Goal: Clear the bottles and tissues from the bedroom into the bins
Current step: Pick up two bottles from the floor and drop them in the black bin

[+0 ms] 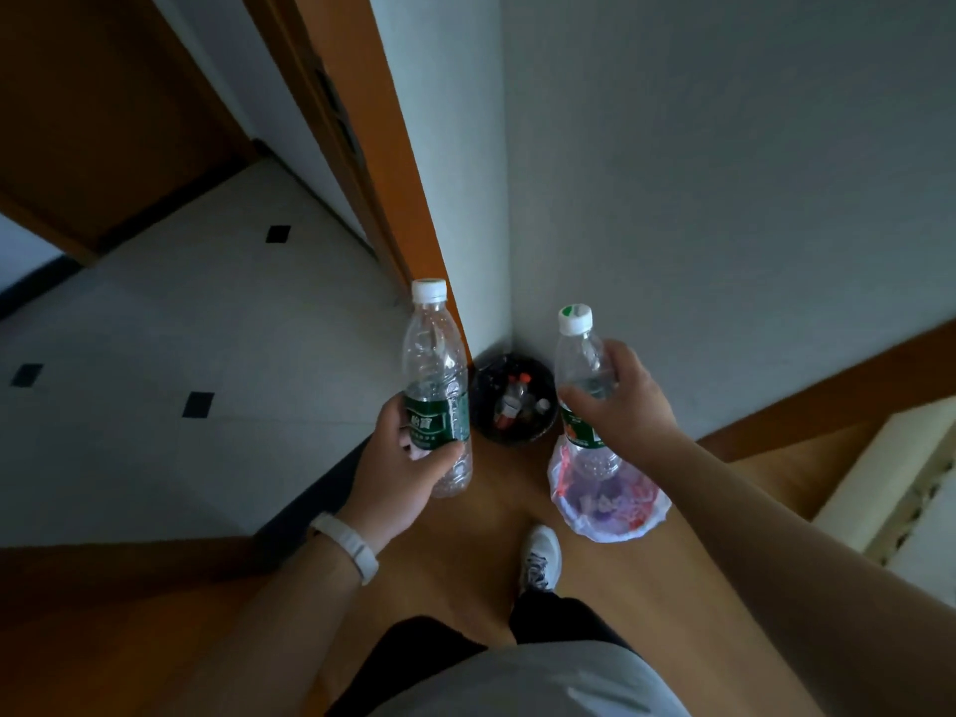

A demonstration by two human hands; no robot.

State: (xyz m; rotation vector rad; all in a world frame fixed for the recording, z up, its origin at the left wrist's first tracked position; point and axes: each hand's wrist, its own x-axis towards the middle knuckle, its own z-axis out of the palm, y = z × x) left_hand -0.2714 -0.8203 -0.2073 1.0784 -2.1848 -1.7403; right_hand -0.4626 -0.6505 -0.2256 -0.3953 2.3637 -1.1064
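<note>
My left hand (401, 470) grips a clear, empty plastic bottle (433, 364) with a green label and white cap, held upright. My right hand (618, 401) grips a second clear bottle (578, 357) with a green label, also upright, above a bin lined with a white and pink bag (610, 504) that holds crumpled tissues. In the wall corner stands a bin with a black liner (512, 398) holding several bottles. Both bottles hang above the floor just short of the bins.
An orange wooden door frame (393, 163) stands just left of the black bin, with a tiled hallway (181, 328) beyond it. A mattress edge (900, 473) lies at the right. My white shoe (540, 556) rests on the wooden floor just below the white-lined bin.
</note>
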